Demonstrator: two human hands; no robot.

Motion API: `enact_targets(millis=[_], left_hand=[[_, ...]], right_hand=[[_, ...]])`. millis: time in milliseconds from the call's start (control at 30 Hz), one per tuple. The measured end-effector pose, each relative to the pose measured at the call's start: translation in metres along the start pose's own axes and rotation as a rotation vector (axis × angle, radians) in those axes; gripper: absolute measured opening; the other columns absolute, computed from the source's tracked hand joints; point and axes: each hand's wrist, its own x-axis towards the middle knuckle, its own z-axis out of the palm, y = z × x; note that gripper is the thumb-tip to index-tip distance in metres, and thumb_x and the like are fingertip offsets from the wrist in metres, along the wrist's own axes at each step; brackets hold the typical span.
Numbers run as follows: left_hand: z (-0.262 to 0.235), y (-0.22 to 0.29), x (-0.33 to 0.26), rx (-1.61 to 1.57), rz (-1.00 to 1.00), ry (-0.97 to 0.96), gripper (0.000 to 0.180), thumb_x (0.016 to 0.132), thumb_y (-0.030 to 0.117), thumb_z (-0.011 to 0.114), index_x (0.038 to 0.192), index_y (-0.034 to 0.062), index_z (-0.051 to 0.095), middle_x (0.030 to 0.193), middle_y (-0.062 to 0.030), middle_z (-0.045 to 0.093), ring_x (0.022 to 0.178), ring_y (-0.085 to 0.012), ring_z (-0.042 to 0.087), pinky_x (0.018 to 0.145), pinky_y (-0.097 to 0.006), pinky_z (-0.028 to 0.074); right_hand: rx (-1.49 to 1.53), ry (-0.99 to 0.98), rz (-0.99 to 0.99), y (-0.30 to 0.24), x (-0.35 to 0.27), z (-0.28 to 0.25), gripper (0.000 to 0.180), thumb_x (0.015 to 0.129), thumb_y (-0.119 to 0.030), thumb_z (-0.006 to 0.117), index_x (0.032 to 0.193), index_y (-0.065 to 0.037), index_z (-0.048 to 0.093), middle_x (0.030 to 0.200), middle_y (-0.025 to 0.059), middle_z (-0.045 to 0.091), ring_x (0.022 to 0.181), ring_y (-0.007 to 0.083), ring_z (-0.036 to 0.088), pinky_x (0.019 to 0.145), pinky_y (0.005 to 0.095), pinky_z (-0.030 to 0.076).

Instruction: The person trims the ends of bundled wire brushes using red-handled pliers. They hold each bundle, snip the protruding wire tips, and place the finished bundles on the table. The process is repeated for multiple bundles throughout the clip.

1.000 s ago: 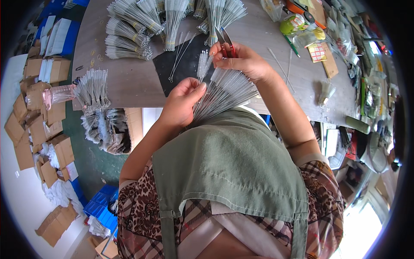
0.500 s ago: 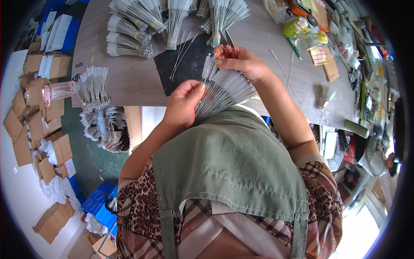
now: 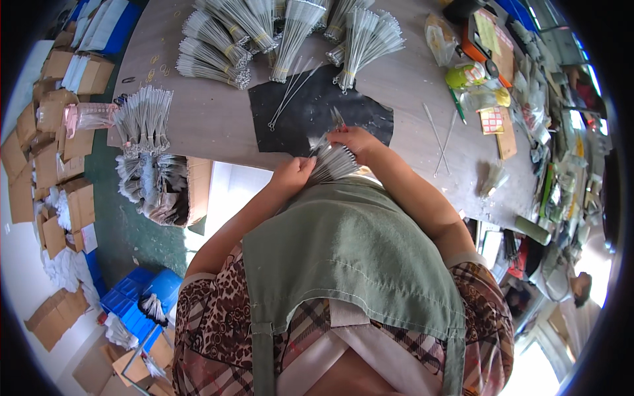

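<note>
A fanned bunch of thin wire brushes [image 3: 333, 165] with pale bristles rests against my apron at the table's near edge. My left hand [image 3: 294, 173] is closed on the left side of this bunch, thumb on top. On its other side, my right hand [image 3: 358, 142] has its fingers curled around small red-handled scissors [image 3: 339, 120], whose pointed metal tips aim away from me. The right fingers also touch the upper end of the brushes; whether they pinch one is too small to tell. Beyond my hands lies a black mat [image 3: 277, 112], with a few loose brushes [image 3: 290, 96] on it.
Banded brush bundles [image 3: 290, 39] lie along the table's far side. More brushes [image 3: 144, 115] stand at the left edge, above an open carton [image 3: 198, 191]. Loose brushes [image 3: 441, 142], a green-labelled container [image 3: 465, 74] and a plastic bag [image 3: 439, 39] lie to the right.
The view has shifted, so the table things sit differently in it. Both hands and the brush bunch are closer to my apron, uncovering more of the black mat. The scissors remain in my right hand.
</note>
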Motion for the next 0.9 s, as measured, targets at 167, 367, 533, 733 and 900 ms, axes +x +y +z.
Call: enact_targets(millis=[167, 367, 533, 733, 900], left_hand=[[0.013, -0.030, 0.012, 0.181, -0.157, -0.115, 0.059, 0.086, 0.054, 0.039, 0.104, 0.0031, 0.061, 0.094, -0.0236, 0.062, 0.095, -0.0362, 0.058, 0.082, -0.040, 0.044], [0.019, -0.099, 0.025, -0.102, 0.040, -0.193, 0.066, 0.083, 0.060, 0.041, 0.113, 0.0021, 0.054, 0.104, -0.0237, 0.059, 0.100, -0.0369, 0.056, 0.086, -0.041, 0.043], [0.001, -0.073, -0.002, 0.023, -0.045, -0.193, 0.079, 0.071, 0.054, 0.063, 0.125, 0.0016, 0.040, 0.108, -0.0238, 0.057, 0.101, -0.0349, 0.056, 0.089, -0.039, 0.043], [-0.007, -0.128, -0.068, -0.877, -0.255, 0.437, 0.055, 0.065, 0.020, 0.077, 0.107, -0.0001, 0.048, 0.093, -0.0139, 0.059, 0.078, -0.0214, 0.060, 0.067, -0.032, 0.049], [0.012, -0.233, -0.083, -1.454, -0.680, 0.998, 0.038, 0.070, 0.015, 0.074, 0.091, -0.0026, 0.047, 0.067, -0.0095, 0.053, 0.051, -0.0183, 0.052, 0.046, -0.031, 0.045]], right_hand=[[-0.225, 0.077, 0.053, 0.024, 0.027, -0.003, 0.013, 0.076, -0.018, 0.064, 0.073, -0.006, 0.059, 0.064, 0.0026, 0.054, 0.055, 0.0124, 0.049, 0.047, 0.0280, 0.038], [-0.240, 0.080, 0.096, 0.009, 0.029, -0.001, 0.023, 0.086, -0.031, 0.056, 0.081, -0.009, 0.061, 0.064, 0.0008, 0.054, 0.047, 0.0093, 0.045, 0.043, 0.0261, 0.034], [-0.217, 0.255, 0.142, -0.002, 0.023, -0.021, 0.028, 0.091, -0.032, 0.048, 0.099, -0.007, 0.056, 0.071, 0.0035, 0.060, 0.055, 0.0114, 0.057, 0.038, 0.0221, 0.032], [-0.233, 0.230, 0.170, 0.016, 0.014, -0.078, 0.023, 0.092, -0.027, 0.047, 0.102, -0.008, 0.055, 0.071, 0.0045, 0.061, 0.056, 0.0116, 0.057, 0.037, 0.0205, 0.037], [-0.277, 0.188, 0.242, 0.020, 0.022, -0.068, 0.022, 0.092, -0.025, 0.047, 0.101, -0.006, 0.054, 0.071, 0.0040, 0.060, 0.053, 0.0099, 0.055, 0.037, 0.0201, 0.036]])
